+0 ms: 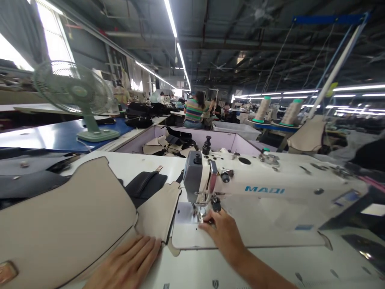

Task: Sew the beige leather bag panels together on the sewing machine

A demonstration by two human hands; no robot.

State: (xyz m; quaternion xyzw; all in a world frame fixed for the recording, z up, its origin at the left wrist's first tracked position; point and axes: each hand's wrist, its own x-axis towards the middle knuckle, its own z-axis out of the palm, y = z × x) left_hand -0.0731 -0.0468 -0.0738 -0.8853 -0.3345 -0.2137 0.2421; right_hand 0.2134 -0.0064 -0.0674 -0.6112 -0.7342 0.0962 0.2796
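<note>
My left hand lies flat, fingers stretched out, on the lower edge of a beige piece with dark edging. A larger beige panel spreads to the left of it, with a metal fitting at its lower corner. My right hand is at the needle area of a white sewing machine, thumb and fingertips pinched together close to the presser foot. Whatever those fingertips grip is too small to make out. A black piece with a metal tab lies behind the beige pieces.
A green fan stands on a blue table at left. Behind the machine, a bin holds beige and black pieces. Thread cones stand at right. A person in a striped top is farther back.
</note>
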